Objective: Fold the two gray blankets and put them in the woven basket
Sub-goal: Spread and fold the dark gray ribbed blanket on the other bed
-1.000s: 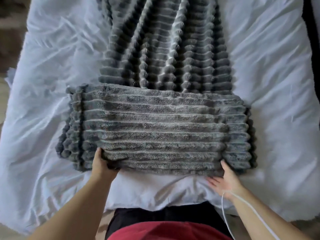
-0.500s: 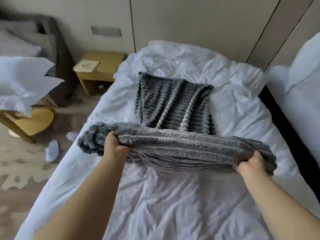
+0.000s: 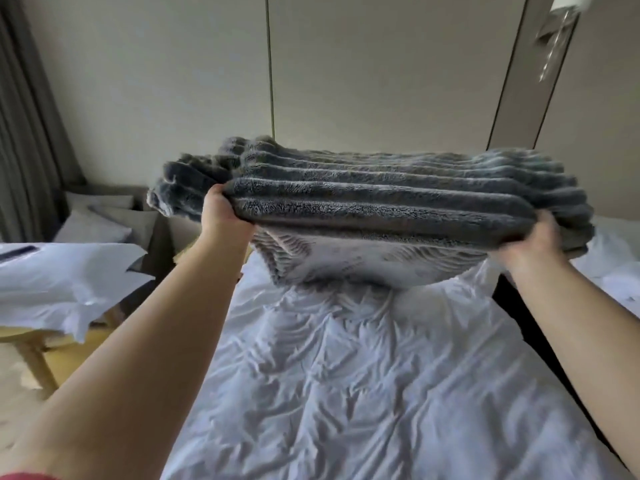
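A folded gray ribbed blanket (image 3: 377, 199) hangs in the air well above the white bed (image 3: 363, 393). My left hand (image 3: 221, 209) grips its near edge at the left end. My right hand (image 3: 533, 240) holds it from below at the right end, fingers curled round the edge. The blanket's middle sags, showing its pale underside. The second gray blanket is hidden behind the lifted one. No woven basket is in view.
A wooden table (image 3: 31, 344) covered with white cloth stands at the left. Gray cushions (image 3: 100, 220) and a curtain (image 3: 24, 133) lie beyond it. Beige wall panels (image 3: 381, 71) rise behind the bed, and another white bed (image 3: 616, 265) sits at the right.
Both hands took hold of the folded blanket on the bed and raised it high off the sheet. The view tilted up from the bed toward the wall.
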Available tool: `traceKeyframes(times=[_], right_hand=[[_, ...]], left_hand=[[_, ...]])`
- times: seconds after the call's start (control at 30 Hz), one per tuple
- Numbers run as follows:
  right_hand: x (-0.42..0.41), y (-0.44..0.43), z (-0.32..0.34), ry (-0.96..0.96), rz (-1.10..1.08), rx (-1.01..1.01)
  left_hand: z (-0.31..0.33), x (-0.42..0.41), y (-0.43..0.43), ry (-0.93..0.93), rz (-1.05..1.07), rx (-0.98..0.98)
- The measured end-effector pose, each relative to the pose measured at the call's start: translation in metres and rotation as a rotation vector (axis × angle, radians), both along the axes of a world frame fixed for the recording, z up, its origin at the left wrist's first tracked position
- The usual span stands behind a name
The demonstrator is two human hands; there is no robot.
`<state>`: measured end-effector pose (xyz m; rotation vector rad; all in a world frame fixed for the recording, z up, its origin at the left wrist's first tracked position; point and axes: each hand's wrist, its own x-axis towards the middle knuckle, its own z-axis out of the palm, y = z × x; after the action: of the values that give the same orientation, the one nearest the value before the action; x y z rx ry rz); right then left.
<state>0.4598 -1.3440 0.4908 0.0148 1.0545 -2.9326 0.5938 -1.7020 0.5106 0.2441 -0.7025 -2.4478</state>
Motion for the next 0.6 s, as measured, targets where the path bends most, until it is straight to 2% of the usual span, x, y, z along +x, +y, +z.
traceKeyframes(times=[0.13,0.3,0.47,0.6], right_hand=[[0.046,0.013,-0.070,-0.167,-0.026,0.038],[0.119,0.039,-0.203,-0.520,-0.134,0.116],[0.214,0.074,-0.334,-0.886,-0.162,0.226],[0.288,0.102,-0.393,-1.119,-0.190,0.296]], left_hand=[[-0.069,0.037,0.015,-0.166,0.033,0.050],[-0.211,0.107,0.053,-0.345,0.041,0.208],[-0.349,0.199,0.083,-0.674,0.084,0.351],[-0.410,0.270,0.111,-0.883,0.091,0.436]])
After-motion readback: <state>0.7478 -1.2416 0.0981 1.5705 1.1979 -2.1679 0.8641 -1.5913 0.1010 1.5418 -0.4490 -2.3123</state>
